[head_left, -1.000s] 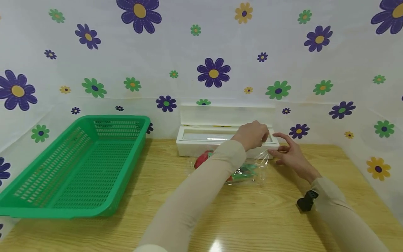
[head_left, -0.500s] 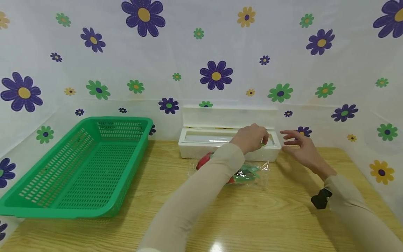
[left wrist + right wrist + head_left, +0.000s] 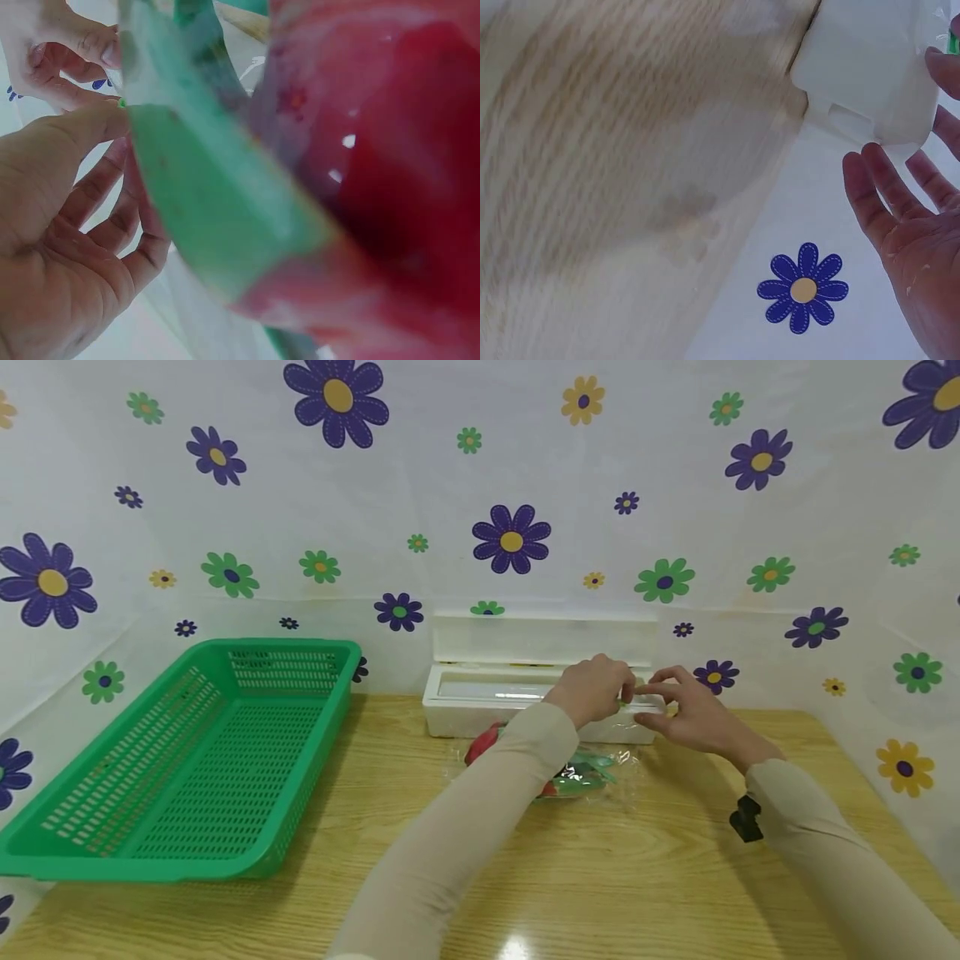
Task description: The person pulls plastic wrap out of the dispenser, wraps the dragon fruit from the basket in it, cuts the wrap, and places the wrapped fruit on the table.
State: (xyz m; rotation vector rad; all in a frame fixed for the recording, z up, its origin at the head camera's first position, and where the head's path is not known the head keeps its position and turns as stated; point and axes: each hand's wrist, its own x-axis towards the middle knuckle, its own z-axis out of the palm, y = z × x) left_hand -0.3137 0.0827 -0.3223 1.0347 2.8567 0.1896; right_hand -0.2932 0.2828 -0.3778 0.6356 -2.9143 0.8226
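A white plastic cling film box [image 3: 468, 718] stands at the table's back with its lid [image 3: 525, 639] raised and a film roll [image 3: 487, 691] inside. My left hand [image 3: 592, 689] reaches over the box's right part. In the left wrist view, its thumb and curled fingers pinch a small green tab [image 3: 122, 103]. My right hand [image 3: 697, 714] is at the box's right end, thumb by the front edge and forefinger over the top, its fingers spread loosely. In front of the box lies a red and green item [image 3: 585, 777] in clear film, partly hidden by my left sleeve.
A green perforated plastic basket [image 3: 225, 760] takes up the left side of the wooden table [image 3: 600, 877]. Behind the box hangs a white cloth [image 3: 420, 485] printed with flowers. A black strap piece [image 3: 746, 818] hangs at my right wrist.
My right hand drew back from the box's right end, fingers spread, then came in again close to my left hand. The left hand has stayed at the box's front right.
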